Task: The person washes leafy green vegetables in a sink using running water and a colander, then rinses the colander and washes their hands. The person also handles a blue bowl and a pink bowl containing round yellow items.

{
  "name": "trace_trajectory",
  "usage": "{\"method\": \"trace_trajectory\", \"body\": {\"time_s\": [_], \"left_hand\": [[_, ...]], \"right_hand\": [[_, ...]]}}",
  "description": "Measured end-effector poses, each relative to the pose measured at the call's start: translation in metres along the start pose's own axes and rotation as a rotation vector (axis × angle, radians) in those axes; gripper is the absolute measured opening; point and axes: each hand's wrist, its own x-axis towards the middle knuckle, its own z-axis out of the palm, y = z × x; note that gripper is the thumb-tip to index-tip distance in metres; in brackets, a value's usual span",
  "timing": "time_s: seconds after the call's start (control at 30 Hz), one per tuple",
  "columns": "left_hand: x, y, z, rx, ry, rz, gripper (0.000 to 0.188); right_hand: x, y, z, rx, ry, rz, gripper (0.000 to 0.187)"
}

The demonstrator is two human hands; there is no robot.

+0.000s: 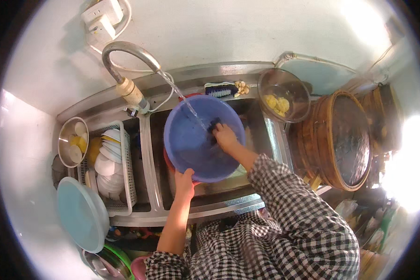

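Observation:
A blue plastic basin [182, 144] sits in the steel sink, with a red rim showing beneath it. My left hand [185, 183] grips its near rim, thumb over the edge. Inside, my right hand [225, 136] is closed on a small dark scrubbing pad or cloth [214, 124], held against the basin's right inner wall; its exact kind is unclear. Water pours from the curved metal faucet [133, 50] into the basin near my right fingers. Some water appears to cover the basin's bottom.
Left stand a white rack [128, 172] of plates [109, 156], a steel bowl [73, 141] and a pale blue basin [79, 214]. A brush [220, 90] lies behind the sink. Right are a clear bowl [294, 84] with yellow pieces and wooden steamers [331, 140].

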Motion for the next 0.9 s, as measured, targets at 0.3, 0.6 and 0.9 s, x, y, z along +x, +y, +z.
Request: {"method": "trace_trajectory", "body": {"time_s": [0.3, 0.6, 0.9], "left_hand": [[0.011, -0.020, 0.012, 0.038, -0.010, -0.154, 0.048], [0.035, 0.008, 0.006, 0.164, -0.059, 0.111, 0.068], [0.042, 0.097, 0.045, 1.178, 0.051, 0.601, 0.080]], "right_hand": [[0.008, -0.078, 0.035, 0.619, 0.063, -0.234, 0.026], [-0.021, 0.023, 0.005, -0.132, -0.014, -0.126, 0.029], [-0.097, 0.014, -0.011, 1.211, -0.110, 0.336, 0.040]]}}
